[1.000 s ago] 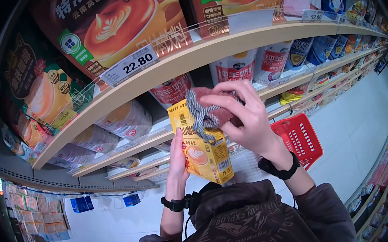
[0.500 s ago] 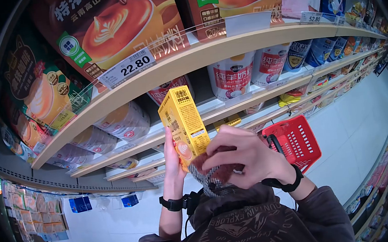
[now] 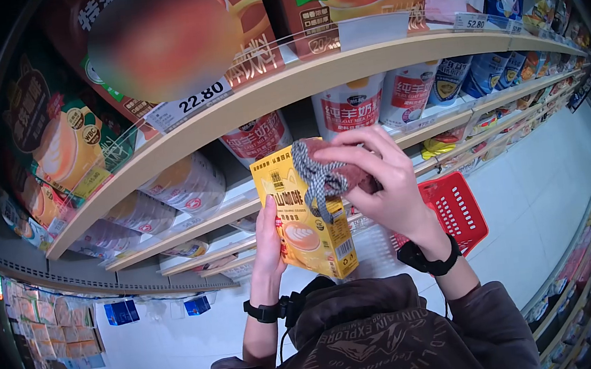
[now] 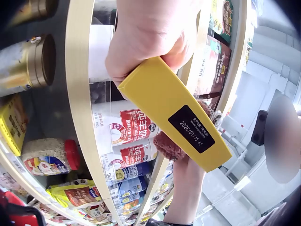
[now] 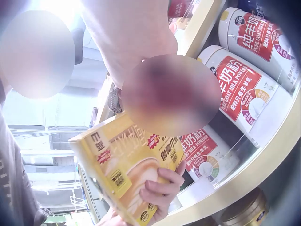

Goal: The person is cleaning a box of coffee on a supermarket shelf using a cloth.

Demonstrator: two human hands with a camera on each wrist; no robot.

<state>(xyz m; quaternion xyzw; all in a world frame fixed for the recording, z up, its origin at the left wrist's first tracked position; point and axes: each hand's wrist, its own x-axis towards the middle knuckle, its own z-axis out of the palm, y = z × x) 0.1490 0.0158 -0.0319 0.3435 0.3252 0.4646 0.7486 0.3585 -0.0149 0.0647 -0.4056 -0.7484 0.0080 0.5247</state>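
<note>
**While the box is held up, a cloth sits on its face**

As the person stands at the shelf (image 3: 286, 89), the left hand (image 3: 269, 240) grips a yellow box (image 3: 306, 219) from behind and below. Its fingers wrap one long edge, as the right wrist view shows (image 5: 160, 188). The box is in the air in front of the shelf, upright with a slight tilt, and touches no board.

The right hand (image 3: 380, 176) is curled over a cloth (image 3: 323, 175) and bunches it against the upper front corner of the box.

Progress, as a judgement: the wipe looks part done. The cloth covers only the top of the front face. The lower front, with its coffee-cup print and barcode, is uncovered, and the narrow side is out of the cloth's reach. Whether any face is clean I cannot tell. The box is not back on the shelf.

Materials:
- Box: slim, flat cardboard with sharp edges and a glossy print. A black date label (image 4: 190, 129) sits on the narrow side.
- Cloth: soft, fuzzy and reddish-brown, with a grey-white checked band.
- Shelf: pale boards with clear plastic lips and a price tag (image 3: 191, 102).
- Tins (image 3: 345, 108): round, with red and white labels, just behind the box.
- Basket (image 3: 454, 208): red plastic lattice, low at the right.
</note>
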